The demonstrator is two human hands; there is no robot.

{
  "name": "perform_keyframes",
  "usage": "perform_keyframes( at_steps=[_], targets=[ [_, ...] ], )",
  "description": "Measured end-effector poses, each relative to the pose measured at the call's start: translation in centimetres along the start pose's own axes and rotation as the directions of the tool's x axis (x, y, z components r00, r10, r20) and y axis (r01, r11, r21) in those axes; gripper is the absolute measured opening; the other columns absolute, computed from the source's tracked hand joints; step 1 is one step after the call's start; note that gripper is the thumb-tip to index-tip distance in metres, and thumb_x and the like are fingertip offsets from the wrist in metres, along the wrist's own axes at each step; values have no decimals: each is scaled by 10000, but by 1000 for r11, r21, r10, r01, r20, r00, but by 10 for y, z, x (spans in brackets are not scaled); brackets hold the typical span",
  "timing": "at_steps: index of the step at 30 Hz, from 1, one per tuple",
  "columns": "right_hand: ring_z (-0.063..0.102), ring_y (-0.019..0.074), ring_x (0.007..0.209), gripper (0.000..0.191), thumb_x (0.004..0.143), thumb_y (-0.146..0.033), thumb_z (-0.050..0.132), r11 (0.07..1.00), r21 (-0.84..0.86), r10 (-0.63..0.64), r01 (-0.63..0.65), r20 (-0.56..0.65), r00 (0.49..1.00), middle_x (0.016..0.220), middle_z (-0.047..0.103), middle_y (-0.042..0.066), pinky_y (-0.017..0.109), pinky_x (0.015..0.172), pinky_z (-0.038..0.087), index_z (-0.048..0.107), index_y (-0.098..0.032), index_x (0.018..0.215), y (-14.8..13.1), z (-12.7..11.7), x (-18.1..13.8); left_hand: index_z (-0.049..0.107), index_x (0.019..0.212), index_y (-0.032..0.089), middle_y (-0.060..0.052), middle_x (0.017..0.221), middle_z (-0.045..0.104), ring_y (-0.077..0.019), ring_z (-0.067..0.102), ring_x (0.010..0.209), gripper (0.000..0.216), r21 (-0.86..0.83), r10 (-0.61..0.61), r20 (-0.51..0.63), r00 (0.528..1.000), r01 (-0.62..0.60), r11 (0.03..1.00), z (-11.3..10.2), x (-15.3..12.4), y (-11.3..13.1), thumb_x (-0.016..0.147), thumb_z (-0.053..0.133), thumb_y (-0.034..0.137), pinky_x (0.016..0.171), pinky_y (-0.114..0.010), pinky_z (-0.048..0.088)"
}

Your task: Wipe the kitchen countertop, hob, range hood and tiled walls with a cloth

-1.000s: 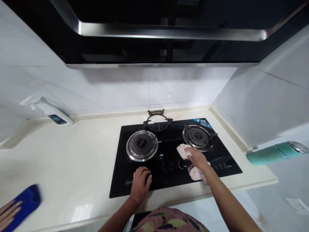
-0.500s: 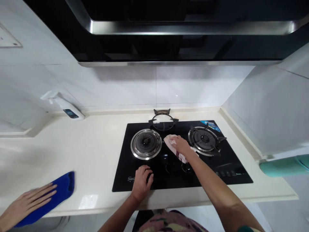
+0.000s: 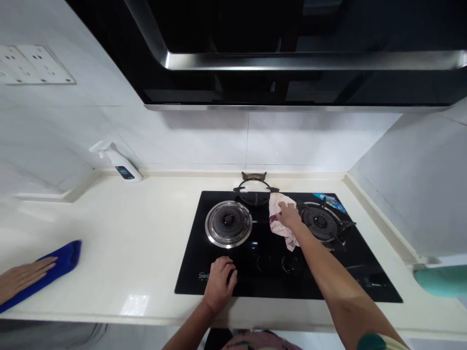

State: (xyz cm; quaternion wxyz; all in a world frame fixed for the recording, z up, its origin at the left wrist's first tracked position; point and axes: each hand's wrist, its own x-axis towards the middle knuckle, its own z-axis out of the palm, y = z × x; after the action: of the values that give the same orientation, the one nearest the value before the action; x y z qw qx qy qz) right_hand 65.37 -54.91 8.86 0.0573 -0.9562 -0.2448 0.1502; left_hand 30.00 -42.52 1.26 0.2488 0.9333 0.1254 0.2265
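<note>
My right hand (image 3: 288, 215) presses a crumpled white cloth with a dark stain (image 3: 280, 231) onto the black glass gas hob (image 3: 302, 287), between the rear grate (image 3: 253, 187) and the right burner (image 3: 320, 221). My left hand (image 3: 220, 284) rests with curled fingers on the hob's front edge, with nothing visible in it. The left burner (image 3: 228, 224) has a round steel cover. At the far left, another person's hand (image 3: 24, 276) lies flat on a blue cloth (image 3: 62, 260) on the cream countertop (image 3: 127, 218).
A black and steel range hood (image 3: 292, 63) hangs above the hob. A white spray bottle (image 3: 118, 163) lies at the back left of the counter, below a wall socket panel (image 3: 36, 65). A turquoise bottle (image 3: 441, 282) sits at the right edge. Tiled walls rise behind.
My right hand and cloth have slid back across the hob, closer to the right burner. The other person's hand and blue cloth have moved left. My left hand stays put. The view has shifted.
</note>
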Motion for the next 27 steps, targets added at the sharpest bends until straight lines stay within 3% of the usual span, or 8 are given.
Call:
perform_keyframes(
  at_steps=[4, 8, 11, 14, 17, 21, 24, 27],
  targets=[
    [515, 345, 1230, 462, 1003, -317, 560, 994, 18, -110, 110, 16, 994, 1419, 439, 193, 421, 1007, 431, 518, -193, 1446, -31, 36, -46, 668, 1135, 200, -124, 1179, 672, -259, 636, 1147, 196, 1, -7, -21, 1000, 7, 1000, 4, -4, -2, 1010, 548, 292, 977, -455, 548],
    [498, 328, 1225, 433, 969, -275, 576, 952, 48, -304, 302, 67, 950, 1397, 467, 170, 413, 1011, 419, 560, -191, 1393, -68, 63, -96, 549, 1366, 182, -167, 1378, 580, -279, 560, 1315, 379, 11, -19, -69, 997, 19, 1000, 8, -10, -7, 1006, 555, 299, 1098, -503, 521],
    [481, 309, 1239, 477, 908, -305, 668, 898, 69, -440, 435, 99, 893, 1399, 488, 132, 409, 1043, 398, 578, -222, 1369, -78, 67, -114, 476, 1443, 171, -190, 1459, 516, -305, 506, 1385, 471, 41, -24, -94, 995, 28, 999, 11, -12, -11, 1007, 554, 330, 1131, -545, 500],
    [468, 280, 1254, 598, 827, -329, 786, 849, 61, -528, 525, 126, 840, 1439, 497, 58, 412, 1084, 367, 579, -331, 1388, -66, 57, -112, 478, 1448, 176, -193, 1478, 501, -318, 495, 1398, 479, 66, -30, -97, 995, 36, 997, 11, -13, -12, 1006, 552, 346, 1137, -562, 490],
    [437, 330, 1291, 662, 859, -279, 774, 888, -18, -456, 459, 89, 886, 1502, 447, 94, 485, 1097, 345, 537, -351, 1472, -44, 40, -96, 498, 1443, 187, -187, 1476, 512, -317, 504, 1390, 464, 73, -39, -66, 997, 44, 996, 10, -13, -11, 1008, 548, 343, 1138, -562, 483],
    [477, 386, 1261, 614, 960, -313, 686, 965, -115, -236, 236, 13, 972, 1437, 449, 187, 498, 1033, 393, 491, -297, 1541, -10, 22, -73, 541, 1386, 191, -179, 1434, 541, -308, 528, 1357, 392, 80, -47, -45, 998, 50, 996, 7, -11, -8, 1018, 531, 323, 1114, -550, 495],
    [582, 352, 1160, 641, 1021, -416, 616, 979, -141, -146, 149, 31, 989, 1357, 495, 206, 439, 973, 438, 401, -261, 1605, 6, 19, -73, 553, 1359, 195, -171, 1403, 561, -302, 546, 1328, 361, 87, -39, -45, 998, 43, 995, 6, -9, -6, 1020, 534, 318, 1085, -537, 507],
    [623, 317, 1143, 611, 1039, -429, 591, 975, -146, -158, 168, 78, 984, 1371, 518, 194, 429, 1019, 420, 412, -247, 1594, 9, 26, -92, 571, 1330, 191, -165, 1374, 577, -295, 558, 1303, 335, 84, -11, -51, 999, 16, 996, 6, -7, -5, 1018, 546, 312, 1062, -514, 517]
  ],
)
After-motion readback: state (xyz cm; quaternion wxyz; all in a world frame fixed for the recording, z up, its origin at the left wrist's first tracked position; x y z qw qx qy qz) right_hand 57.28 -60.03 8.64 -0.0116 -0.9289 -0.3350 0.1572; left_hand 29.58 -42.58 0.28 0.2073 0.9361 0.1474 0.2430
